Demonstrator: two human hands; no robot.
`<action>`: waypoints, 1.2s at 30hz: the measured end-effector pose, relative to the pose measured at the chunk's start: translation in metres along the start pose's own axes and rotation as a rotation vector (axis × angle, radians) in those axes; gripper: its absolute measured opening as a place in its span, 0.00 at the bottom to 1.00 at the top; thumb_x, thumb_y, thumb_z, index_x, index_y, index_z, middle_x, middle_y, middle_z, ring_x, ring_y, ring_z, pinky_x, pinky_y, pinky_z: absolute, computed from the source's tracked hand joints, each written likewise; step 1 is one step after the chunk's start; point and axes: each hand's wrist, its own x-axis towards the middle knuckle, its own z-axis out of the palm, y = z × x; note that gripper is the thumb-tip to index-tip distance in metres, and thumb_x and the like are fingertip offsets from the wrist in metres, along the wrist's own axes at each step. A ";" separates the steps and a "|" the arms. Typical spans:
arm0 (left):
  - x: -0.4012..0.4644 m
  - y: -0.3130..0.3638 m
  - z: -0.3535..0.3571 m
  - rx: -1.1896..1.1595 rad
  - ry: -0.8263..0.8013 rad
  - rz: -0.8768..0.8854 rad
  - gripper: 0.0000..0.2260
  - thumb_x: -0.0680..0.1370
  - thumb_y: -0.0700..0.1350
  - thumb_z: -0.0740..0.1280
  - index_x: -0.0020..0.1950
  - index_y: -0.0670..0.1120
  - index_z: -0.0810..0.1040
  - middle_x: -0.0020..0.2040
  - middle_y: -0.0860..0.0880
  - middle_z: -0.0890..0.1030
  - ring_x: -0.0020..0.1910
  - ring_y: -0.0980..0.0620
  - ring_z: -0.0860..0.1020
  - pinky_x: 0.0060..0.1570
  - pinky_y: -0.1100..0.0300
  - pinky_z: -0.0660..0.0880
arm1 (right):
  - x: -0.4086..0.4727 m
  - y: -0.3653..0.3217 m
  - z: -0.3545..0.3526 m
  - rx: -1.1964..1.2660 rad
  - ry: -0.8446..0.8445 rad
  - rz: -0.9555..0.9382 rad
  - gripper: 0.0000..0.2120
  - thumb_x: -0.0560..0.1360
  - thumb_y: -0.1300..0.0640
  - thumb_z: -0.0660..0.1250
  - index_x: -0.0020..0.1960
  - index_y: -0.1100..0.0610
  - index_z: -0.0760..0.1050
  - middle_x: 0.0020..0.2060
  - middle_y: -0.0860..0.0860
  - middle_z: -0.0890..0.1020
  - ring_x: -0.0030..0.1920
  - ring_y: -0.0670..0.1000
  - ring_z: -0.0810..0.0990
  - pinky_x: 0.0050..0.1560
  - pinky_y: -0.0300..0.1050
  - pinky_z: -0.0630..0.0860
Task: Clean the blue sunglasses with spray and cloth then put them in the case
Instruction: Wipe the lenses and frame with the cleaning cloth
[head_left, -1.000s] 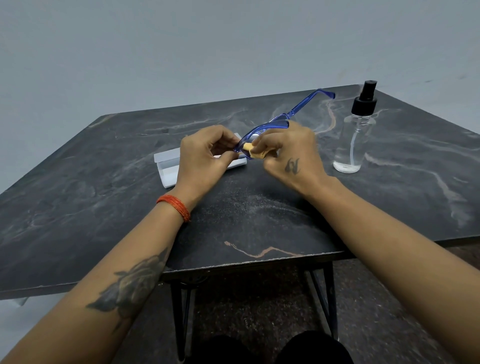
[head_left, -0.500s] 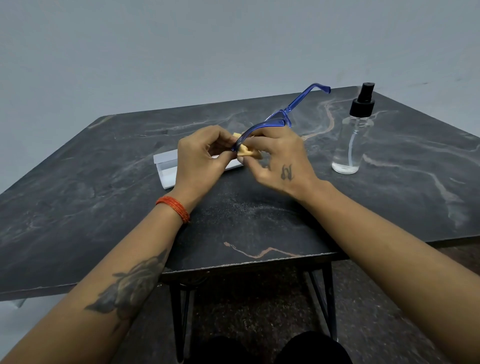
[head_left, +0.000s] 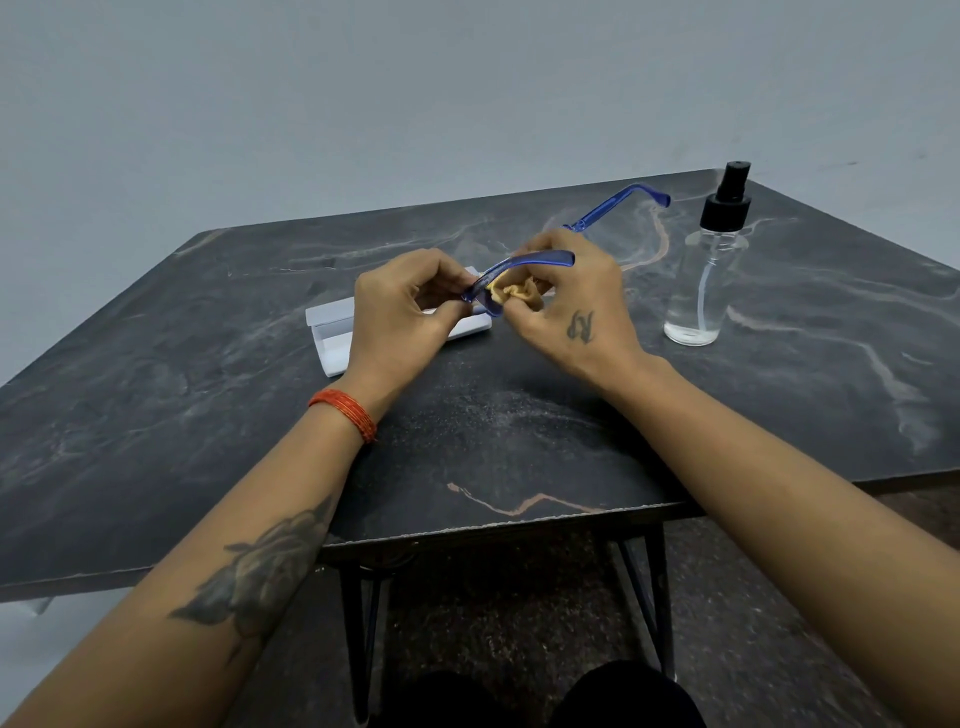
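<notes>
The blue sunglasses (head_left: 524, 262) are held above the table between both hands, one temple arm sticking out to the far right. My left hand (head_left: 400, 312) pinches the frame's left end. A bunched yellow cloth (head_left: 517, 292) is pressed against the inside of the frame by my right hand (head_left: 571, 301). The open white case (head_left: 332, 332) lies on the table just behind and under my left hand, partly hidden. A clear spray bottle (head_left: 706, 270) with a black pump top stands upright to the right of my right hand.
The dark marble-patterned table (head_left: 208, 415) has its front edge close to my body, with black metal legs below. A plain grey wall lies behind. My knees show at the bottom of the view.
My right hand has shifted the cloth along the frame, and the sunglasses have tilted a little. More of the cloth now shows between my hands.
</notes>
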 end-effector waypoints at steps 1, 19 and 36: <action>0.000 0.000 0.000 0.004 -0.003 0.003 0.09 0.66 0.29 0.72 0.41 0.41 0.80 0.37 0.58 0.77 0.37 0.68 0.78 0.41 0.74 0.75 | 0.001 0.001 0.000 -0.014 0.019 0.015 0.08 0.69 0.59 0.70 0.44 0.64 0.82 0.45 0.57 0.80 0.41 0.55 0.78 0.43 0.50 0.75; 0.001 0.001 0.000 -0.007 -0.030 0.026 0.13 0.66 0.32 0.74 0.43 0.47 0.78 0.38 0.56 0.78 0.38 0.65 0.79 0.42 0.71 0.76 | 0.003 0.000 0.003 0.005 -0.028 -0.062 0.06 0.65 0.64 0.71 0.41 0.57 0.83 0.36 0.52 0.83 0.39 0.54 0.78 0.41 0.48 0.75; 0.001 0.002 0.002 0.017 -0.041 0.019 0.09 0.66 0.33 0.74 0.43 0.41 0.80 0.39 0.50 0.80 0.37 0.59 0.79 0.42 0.66 0.78 | 0.002 0.002 0.006 -0.017 0.058 -0.092 0.02 0.64 0.62 0.71 0.36 0.58 0.79 0.30 0.44 0.74 0.32 0.42 0.69 0.33 0.36 0.65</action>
